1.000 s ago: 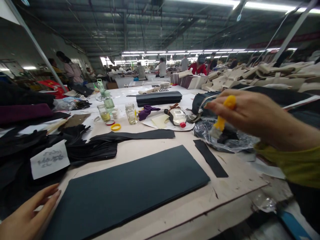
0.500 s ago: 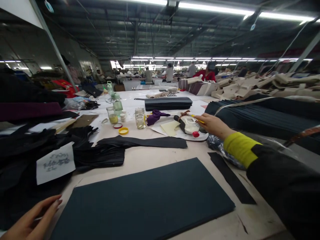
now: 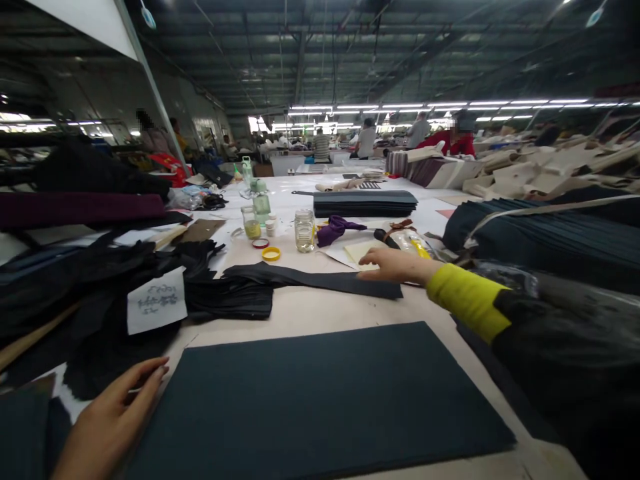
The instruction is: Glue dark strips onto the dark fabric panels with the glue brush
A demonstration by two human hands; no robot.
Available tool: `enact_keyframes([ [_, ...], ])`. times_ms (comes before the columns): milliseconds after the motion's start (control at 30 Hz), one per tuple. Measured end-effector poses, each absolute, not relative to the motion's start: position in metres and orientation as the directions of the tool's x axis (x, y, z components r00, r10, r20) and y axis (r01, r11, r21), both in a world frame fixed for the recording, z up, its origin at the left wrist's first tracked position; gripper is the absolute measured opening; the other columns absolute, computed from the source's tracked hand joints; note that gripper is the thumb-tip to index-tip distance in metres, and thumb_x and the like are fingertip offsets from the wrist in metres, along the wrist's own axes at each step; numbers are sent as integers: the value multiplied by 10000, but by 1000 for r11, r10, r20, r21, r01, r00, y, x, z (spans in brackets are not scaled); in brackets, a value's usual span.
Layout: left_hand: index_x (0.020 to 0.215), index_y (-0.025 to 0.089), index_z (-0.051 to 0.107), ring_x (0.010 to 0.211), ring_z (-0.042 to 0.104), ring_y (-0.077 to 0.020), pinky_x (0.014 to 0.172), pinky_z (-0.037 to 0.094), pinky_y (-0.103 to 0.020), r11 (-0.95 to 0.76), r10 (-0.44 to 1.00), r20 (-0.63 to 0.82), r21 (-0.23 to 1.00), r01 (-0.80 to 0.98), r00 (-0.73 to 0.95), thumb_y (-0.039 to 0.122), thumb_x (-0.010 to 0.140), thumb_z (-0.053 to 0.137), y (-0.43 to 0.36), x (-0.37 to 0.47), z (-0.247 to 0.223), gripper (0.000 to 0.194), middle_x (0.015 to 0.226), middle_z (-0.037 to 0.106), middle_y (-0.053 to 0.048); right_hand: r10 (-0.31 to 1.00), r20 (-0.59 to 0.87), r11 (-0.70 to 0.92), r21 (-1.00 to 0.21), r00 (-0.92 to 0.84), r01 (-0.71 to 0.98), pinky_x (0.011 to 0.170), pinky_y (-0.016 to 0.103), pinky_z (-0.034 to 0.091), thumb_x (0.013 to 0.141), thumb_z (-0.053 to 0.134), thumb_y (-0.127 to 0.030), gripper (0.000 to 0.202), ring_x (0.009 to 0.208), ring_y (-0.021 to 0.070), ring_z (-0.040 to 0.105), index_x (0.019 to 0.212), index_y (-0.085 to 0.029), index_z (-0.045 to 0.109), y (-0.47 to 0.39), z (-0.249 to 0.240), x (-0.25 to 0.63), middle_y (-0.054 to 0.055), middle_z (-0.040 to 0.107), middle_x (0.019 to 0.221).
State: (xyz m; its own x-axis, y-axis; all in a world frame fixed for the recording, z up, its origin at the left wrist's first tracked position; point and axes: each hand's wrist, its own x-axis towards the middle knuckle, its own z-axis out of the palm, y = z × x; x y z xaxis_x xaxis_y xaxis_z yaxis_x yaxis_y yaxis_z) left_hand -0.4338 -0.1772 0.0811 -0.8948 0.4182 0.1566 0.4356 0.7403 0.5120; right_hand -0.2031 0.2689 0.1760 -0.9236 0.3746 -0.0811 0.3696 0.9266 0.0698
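At the left edge we note the left hand (image 3: 113, 417), palm down and fingers spread, gripping nothing; its fingertips rest at the near left corner of the large dark grey rectangular sheet (image 3: 320, 393), which lies flat on the pale worktable (image 3: 325, 308) directly before us. We judge this hand to be steadying the sheet. Just beyond it sits a heap of black cut fabric pieces (image 3: 150, 293) bearing a white paper slip with handwriting (image 3: 156, 300).

Moving right, a long black strip of material (image 3: 320, 279) runs across the table behind the sheet. The right hand (image 3: 395, 265), in a yellow cuff under a dark sleeve, is stretched forward with fingers extended and loose, laid on the strip's right end; it clasps nothing that we can see. We judge the step in hand to be taking up this strip. The next move would call for pinching its end and drawing it clear toward the sheet without dragging the neighbouring pieces.

Behind the strip stand a small clear glass jar (image 3: 304, 231), a yellow round lid (image 3: 271, 253), a purple scrap of cloth (image 3: 334, 230) and a clear plastic bottle lying on its side (image 3: 407, 241). These crowd the reach and could be knocked over. At far right, a stack of dark folded sheets (image 3: 545, 237) borders the work area.
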Motion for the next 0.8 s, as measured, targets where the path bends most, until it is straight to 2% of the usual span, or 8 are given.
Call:
enact_keyframes([
  [100,947,244,617,662,639,-188,510,484,-215,726,408,102,566,390,-907,564,707,446,-170,-418,99,435,825,684,-3,375,-173,926,18,-911,377,853,314,400,745,460,-601,596,988,252,523,1095,-136,585,261,156,-244,127,537,1102],
  [200,965,221,619,674,636,-191,508,478,-209,680,432,125,605,414,-893,557,714,454,-171,-419,97,451,855,681,-31,404,-226,910,-2,-886,416,828,345,410,700,533,-581,596,989,288,518,1040,-96,600,260,142,-267,167,527,1102],
  [300,986,212,609,702,635,-189,518,479,-202,644,472,108,635,426,-875,554,725,456,-174,-424,90,457,910,671,-44,431,-265,891,-26,-863,453,778,332,427,660,592,-551,559,937,279,541,982,-95,605,262,136,-272,163,555,1044],
  [433,1011,213,590,789,629,-193,593,495,-212,622,508,81,654,430,-858,567,736,438,-175,-426,88,474,989,647,-47,473,-271,861,-60,-839,505,721,317,439,674,582,-524,550,867,249,565,1032,-107,555,258,135,-265,140,582,997],
  [633,1018,223,587,850,613,-188,731,488,-243,621,535,88,633,462,-841,546,748,433,-174,-423,92,448,1012,634,-31,377,-243,902,-123,-894,414,846,289,396,728,540,-334,489,988,224,533,1180,-157,480,241,136,-252,111,551,1122],
  [700,1016,220,588,867,609,-188,757,482,-252,603,557,107,630,489,-824,532,760,425,-173,-422,92,435,1001,639,-31,357,-247,909,-130,-901,396,872,295,382,726,538,-323,463,1024,231,515,1161,-169,506,239,136,-250,104,546,1138],
  [800,991,209,598,903,600,-196,778,475,-262,575,583,143,622,531,-800,510,765,430,-173,-421,92,412,982,646,-40,413,-280,881,-117,-866,458,881,343,378,712,559,-386,538,1056,274,492,1180,-128,498,246,135,-253,144,517,1175],
])
